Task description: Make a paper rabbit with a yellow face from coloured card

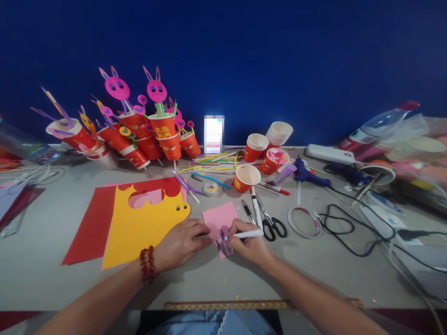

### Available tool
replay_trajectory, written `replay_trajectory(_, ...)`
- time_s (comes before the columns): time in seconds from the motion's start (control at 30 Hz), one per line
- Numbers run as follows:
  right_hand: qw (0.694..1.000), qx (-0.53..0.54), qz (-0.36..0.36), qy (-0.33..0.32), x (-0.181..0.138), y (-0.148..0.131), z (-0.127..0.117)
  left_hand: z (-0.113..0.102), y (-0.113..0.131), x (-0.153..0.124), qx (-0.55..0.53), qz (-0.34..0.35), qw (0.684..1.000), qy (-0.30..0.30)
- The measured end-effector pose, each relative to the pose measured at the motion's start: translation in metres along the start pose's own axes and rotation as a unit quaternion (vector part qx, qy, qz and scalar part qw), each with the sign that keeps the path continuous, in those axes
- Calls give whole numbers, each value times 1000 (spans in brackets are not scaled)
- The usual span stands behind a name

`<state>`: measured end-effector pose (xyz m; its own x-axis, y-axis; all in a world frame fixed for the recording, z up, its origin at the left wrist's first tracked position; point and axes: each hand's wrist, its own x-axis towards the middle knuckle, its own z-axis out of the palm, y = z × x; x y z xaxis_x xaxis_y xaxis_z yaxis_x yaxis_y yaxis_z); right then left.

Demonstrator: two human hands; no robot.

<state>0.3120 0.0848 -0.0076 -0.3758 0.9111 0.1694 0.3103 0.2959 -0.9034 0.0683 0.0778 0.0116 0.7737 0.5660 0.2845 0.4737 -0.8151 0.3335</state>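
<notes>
Yellow sheet [139, 237] lies just left of the left hand [190, 242], probably there to be out of the way. That hand's loosely open, gripping nothing I can see, fingertips on the pink paper [220, 214], I'd guess to pin it. Paper's between both hands. Right hand [246, 242] pinches a white marker [249, 234], scissors [271, 220] just right of it, handles nearest, presumably for easy grabbing.
</notes>
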Motion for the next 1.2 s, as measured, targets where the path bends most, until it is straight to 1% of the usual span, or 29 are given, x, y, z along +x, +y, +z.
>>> replay_trajectory(0.27, 1000, -3, 6, 24, 1, 0, 2, 0, -1, -1, -4, 0, 1000, 0)
replay_trajectory(0.53, 999, -24, 7, 22, 2, 0, 2, -1, 1, 0, -8, -1, 1000, 7)
replay_trajectory(0.73, 999, -27, 1, 20, 2, 0, 2, -1, 0, 0, -7, -2, 1000, -2)
replay_trajectory(1.2, 1000, -14, 5, 15, 0, 3, 2, 0, 0, 0, -2, -1, 1000, 4)
